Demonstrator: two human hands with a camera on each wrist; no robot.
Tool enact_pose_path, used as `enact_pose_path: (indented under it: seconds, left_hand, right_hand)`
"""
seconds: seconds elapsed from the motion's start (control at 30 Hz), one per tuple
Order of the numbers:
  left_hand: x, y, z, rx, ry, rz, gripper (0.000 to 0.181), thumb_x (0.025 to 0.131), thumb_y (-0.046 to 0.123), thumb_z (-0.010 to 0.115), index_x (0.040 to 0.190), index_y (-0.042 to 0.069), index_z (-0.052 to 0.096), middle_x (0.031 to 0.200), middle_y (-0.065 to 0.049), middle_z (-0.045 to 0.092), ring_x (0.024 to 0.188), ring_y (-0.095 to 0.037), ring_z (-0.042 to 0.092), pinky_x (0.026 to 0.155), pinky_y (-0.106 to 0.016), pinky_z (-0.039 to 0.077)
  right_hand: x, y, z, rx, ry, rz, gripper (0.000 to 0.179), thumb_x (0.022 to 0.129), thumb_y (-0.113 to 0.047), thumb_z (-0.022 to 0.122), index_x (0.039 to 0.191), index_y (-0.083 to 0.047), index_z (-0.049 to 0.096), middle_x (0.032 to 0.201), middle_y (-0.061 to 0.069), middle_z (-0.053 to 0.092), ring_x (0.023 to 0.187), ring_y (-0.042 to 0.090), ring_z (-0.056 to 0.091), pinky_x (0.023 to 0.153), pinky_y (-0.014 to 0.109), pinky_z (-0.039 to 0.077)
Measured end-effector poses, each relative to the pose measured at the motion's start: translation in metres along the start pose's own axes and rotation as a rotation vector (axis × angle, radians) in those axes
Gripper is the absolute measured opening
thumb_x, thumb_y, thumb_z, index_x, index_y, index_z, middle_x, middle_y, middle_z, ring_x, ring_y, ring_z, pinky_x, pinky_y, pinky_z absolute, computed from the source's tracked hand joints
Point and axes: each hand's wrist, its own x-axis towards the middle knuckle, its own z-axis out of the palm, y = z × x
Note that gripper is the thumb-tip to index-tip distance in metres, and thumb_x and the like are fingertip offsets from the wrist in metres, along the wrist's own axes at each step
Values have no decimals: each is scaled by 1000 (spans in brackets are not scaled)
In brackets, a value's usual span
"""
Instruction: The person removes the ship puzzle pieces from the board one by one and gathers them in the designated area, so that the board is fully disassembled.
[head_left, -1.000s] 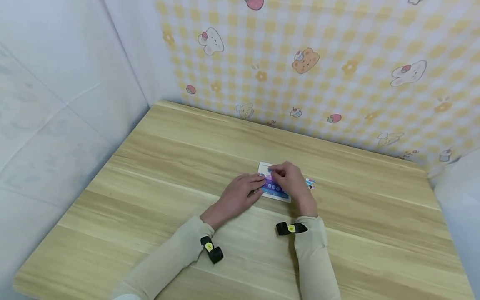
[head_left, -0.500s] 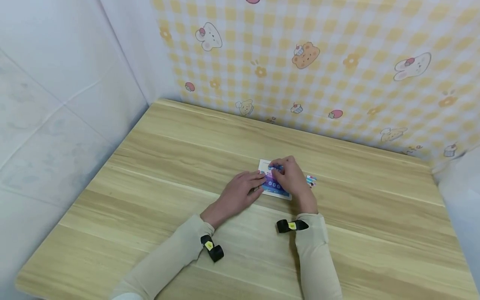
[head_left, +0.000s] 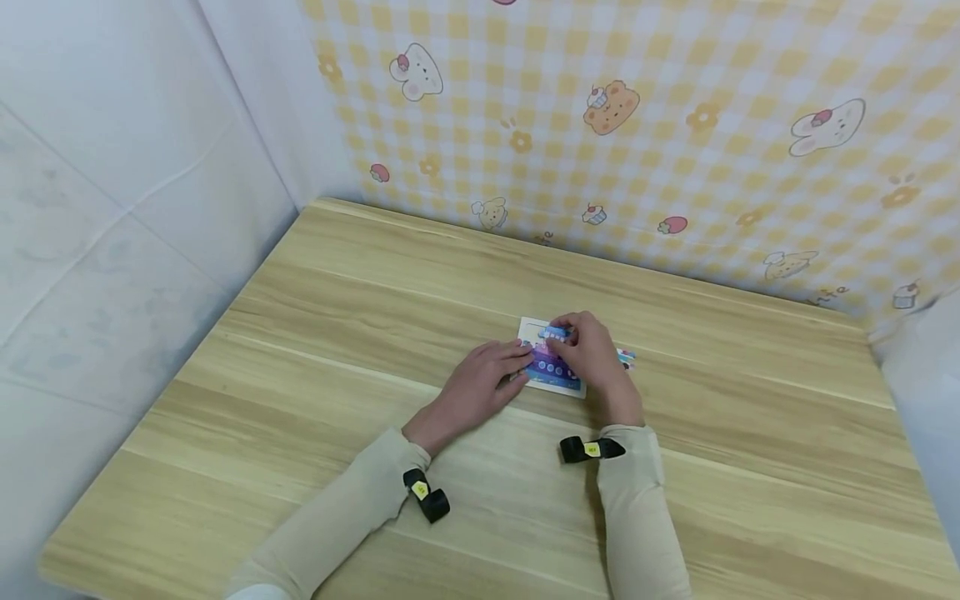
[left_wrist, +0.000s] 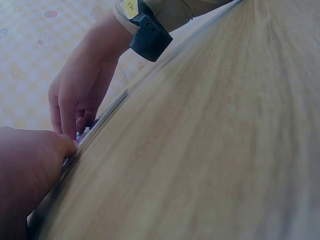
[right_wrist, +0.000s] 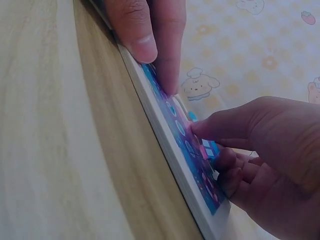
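A small white-framed puzzle board [head_left: 533,323] with a purple and blue ship picture lies flat on the wooden table. My left hand [head_left: 480,387] rests on the board's left side with its fingers fairly straight, fingertips over the picture; the thumb [right_wrist: 144,49] sits at the near edge in the right wrist view. From the right, my right hand [head_left: 596,358] reaches over the board and pinches a blue puzzle piece with white windows [head_left: 553,333] between thumb and index finger, close over the upper part of the picture. That blue piece is partly hidden by the fingers.
Several small colourful pieces [head_left: 626,358] lie just right of the board, partly behind the right hand. The wooden table [head_left: 360,333] reaches back to a yellow checked cloth [head_left: 555,125], with a white wall covering [head_left: 135,208] on the left.
The right hand has shifted slightly to the right over the board with the blue puzzle piece, which shows more now. The left hand stays on the board. The head view has tilted a little.
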Motion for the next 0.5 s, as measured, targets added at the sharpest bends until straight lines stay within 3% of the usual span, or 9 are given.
enact_pose_path:
  seconds: [0.33,0.5]
  left_hand:
    - [0,2,-1,-17,-10,-9,39,107,29,58,141,9,63,151,-5,56,146,-19,45,124,-42,28]
    - [0,1,-2,-19,-8,-9,39,107,28,59,140,8,63,151,-5,56,145,-19,46,124,-42,28]
  right_hand:
    - [-2,7,-7,42,17,-21,25,102,-10,64,125,-5,73,100,14,65,74,21,53,63,30,45]
    - [-2,7,-9,71,16,-10,24,104,-10,63,125,-2,71,101,14,66,79,23,56,67,29,47]
